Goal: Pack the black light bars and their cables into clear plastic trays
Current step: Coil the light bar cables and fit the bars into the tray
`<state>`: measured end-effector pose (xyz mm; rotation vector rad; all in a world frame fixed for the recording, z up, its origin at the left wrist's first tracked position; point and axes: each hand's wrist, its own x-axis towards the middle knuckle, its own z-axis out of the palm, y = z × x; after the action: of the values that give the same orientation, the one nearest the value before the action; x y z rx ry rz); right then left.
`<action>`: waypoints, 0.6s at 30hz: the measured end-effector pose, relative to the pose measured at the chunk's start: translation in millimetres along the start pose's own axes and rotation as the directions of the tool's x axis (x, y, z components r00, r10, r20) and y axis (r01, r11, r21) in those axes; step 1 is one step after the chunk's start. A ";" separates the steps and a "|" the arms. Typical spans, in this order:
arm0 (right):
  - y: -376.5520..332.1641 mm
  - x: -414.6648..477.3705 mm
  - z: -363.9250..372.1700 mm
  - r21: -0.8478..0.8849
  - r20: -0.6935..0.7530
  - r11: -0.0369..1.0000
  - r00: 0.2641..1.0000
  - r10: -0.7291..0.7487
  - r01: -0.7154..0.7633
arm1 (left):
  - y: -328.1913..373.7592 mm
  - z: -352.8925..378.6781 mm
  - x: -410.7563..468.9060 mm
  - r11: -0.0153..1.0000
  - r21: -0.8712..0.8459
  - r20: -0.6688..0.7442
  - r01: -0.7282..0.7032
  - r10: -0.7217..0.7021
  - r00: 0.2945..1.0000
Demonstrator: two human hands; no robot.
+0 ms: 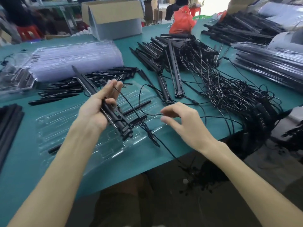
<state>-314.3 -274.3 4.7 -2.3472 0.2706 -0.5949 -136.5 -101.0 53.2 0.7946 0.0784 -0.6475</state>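
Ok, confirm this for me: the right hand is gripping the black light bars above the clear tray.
Not quite: the head view shows the left hand gripping the black light bars above the clear tray. The right hand pinches the cable.

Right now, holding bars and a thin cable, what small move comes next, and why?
Probably wind another loop of the cable round the fingers of the left hand. That hand grips the light bars with a loop already over its fingers; the right hand pinches the slack; the clear tray lies below.
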 end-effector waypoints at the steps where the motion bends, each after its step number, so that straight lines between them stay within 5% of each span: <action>1: 0.1 -2.6 -2.1 -0.005 0.027 1.000 1.000 -0.014 0.014 | 4.4 -0.5 0.0 1.000 -0.005 0.004 -0.010 0.010 1.000; 6: -25.6 -3.2 2.4 0.084 -0.049 0.993 0.996 -0.077 0.081 | 11.3 5.0 -10.1 0.999 0.040 0.055 -0.010 0.008 0.998; 13: -59.3 3.1 28.6 0.176 0.230 0.982 0.967 -0.113 0.073 | 24.8 3.4 -19.3 0.982 0.187 0.090 -0.036 0.019 0.996; 16: -48.6 15.9 32.4 0.290 0.157 0.953 0.987 0.036 -0.081 | 34.7 -8.7 -22.3 0.942 0.334 0.053 -0.035 0.018 0.998; 18: -38.2 25.0 33.3 0.177 0.126 0.978 0.988 0.092 -0.114 | 38.8 -18.2 -24.3 0.910 0.415 0.051 -0.014 -0.008 0.999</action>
<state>-275.1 -235.5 17.1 -2.1664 0.2700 -0.4115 -131.0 -56.0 72.4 1.1884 -0.1125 -0.6916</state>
